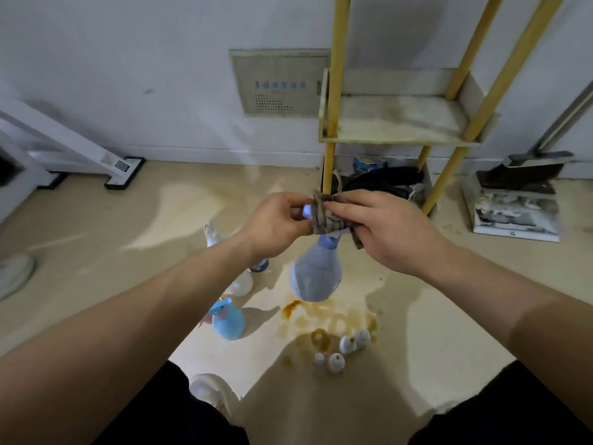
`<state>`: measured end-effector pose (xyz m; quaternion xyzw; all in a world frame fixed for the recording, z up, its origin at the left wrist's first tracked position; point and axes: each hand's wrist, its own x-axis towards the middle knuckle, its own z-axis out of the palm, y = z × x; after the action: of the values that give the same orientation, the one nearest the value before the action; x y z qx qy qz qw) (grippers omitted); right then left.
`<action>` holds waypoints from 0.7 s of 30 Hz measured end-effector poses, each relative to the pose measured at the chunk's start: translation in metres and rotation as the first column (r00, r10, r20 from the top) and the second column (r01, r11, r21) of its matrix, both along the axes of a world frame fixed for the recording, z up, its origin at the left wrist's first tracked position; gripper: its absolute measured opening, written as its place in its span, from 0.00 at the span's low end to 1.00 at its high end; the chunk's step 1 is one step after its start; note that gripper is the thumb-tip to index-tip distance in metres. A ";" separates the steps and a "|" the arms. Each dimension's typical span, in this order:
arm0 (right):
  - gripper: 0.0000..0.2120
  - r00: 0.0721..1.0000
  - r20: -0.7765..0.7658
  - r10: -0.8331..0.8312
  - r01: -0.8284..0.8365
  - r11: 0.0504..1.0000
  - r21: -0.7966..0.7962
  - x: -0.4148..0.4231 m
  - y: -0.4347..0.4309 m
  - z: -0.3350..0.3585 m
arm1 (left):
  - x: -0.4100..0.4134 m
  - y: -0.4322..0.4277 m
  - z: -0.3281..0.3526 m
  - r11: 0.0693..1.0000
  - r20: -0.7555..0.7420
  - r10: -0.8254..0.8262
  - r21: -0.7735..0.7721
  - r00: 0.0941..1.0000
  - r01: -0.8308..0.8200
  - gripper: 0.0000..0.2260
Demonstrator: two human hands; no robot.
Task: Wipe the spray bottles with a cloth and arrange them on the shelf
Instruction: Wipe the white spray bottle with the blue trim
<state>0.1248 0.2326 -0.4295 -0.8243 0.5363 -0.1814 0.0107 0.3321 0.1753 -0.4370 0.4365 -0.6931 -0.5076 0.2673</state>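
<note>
So the bottle [316,277] we're holding is a pale blue-grey one with a fat rounded body narrowing to a slim neck, and its surface looks matte and a bit dull. It hangs in the air between our hands, above the floor [417,316] and in front of the shelf [398,123], whose middle board is bare and grubby. Our left hand [279,223] is curled in with fingers and thumb pinching the pale spray head at the top. Our right hand [382,229] is curled round a crumpled grey-brown cloth [330,216], pressing it against that same spray head, so the head is mostly covered. Both forearms reach forward, wrists fairly level. Down on the floor sit a blue bottle [229,322] and a white bottle [240,282] to the left, with a brownish stain [321,322] just below the held one. No label on the bottle we can read; the wall panel [279,83] has blue writing, too blurry to make out.
</note>
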 end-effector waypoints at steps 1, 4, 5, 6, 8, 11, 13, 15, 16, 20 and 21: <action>0.22 1.000 -0.011 -0.006 0.006 1.000 -0.023 -0.004 0.001 0.001 | 0.002 0.000 0.002 1.000 -0.002 0.021 -0.005 1.000 -0.021 0.08; 0.23 0.990 0.125 -0.061 0.061 0.998 0.004 -0.006 0.006 -0.004 | 0.004 0.001 0.000 0.994 -0.044 0.103 0.030 0.994 -0.102 0.06; 0.24 0.974 0.209 -0.088 0.086 0.996 0.020 -0.003 0.008 -0.006 | 0.002 0.002 -0.002 0.992 -0.053 0.121 0.038 0.991 -0.119 0.06; 0.24 0.957 0.272 -0.103 0.100 0.995 0.025 0.003 0.008 -0.010 | -0.002 0.003 -0.003 0.991 -0.057 0.132 0.041 0.990 -0.129 0.05; 0.24 0.959 0.265 -0.099 0.106 0.994 -0.013 0.015 0.004 -0.015 | -0.011 0.003 -0.005 0.987 -0.086 0.153 0.054 0.984 -0.149 0.05; 0.25 0.973 0.226 -0.046 0.065 0.995 -0.078 0.013 -0.010 -0.015 | -0.019 0.000 -0.004 0.981 -0.140 0.183 0.087 0.973 -0.172 0.06; 0.26 0.938 0.337 -0.087 0.106 0.994 -0.039 0.003 -0.016 -0.014 | -0.022 -0.003 -0.003 0.977 -0.170 0.200 0.106 0.965 -0.184 0.06; 0.25 0.802 0.563 -0.201 0.163 0.980 0.117 -0.007 -0.020 -0.016 | -0.024 -0.006 -0.002 0.966 -0.206 0.245 0.141 0.947 -0.219 0.06; 0.23 0.705 0.659 -0.262 0.170 0.964 0.202 -0.010 -0.023 -0.016 | -0.023 -0.008 -0.001 0.958 -0.220 0.270 0.162 0.938 -0.237 0.07; 0.16 0.551 0.769 -0.325 0.164 0.945 0.282 -0.003 -0.024 -0.017 | -0.024 -0.015 0.000 0.935 -0.262 0.327 0.225 0.908 -0.272 0.08; 0.15 0.582 0.750 -0.313 0.162 0.949 0.270 0.003 -0.022 -0.017 | -0.025 -0.017 -0.001 0.930 -0.262 0.344 0.227 0.902 -0.289 0.07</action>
<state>0.1279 0.2102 -0.4467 -0.5774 0.5963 -0.4758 0.2908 0.3069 0.1588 -0.4378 0.4849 -0.5149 -0.5784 0.4065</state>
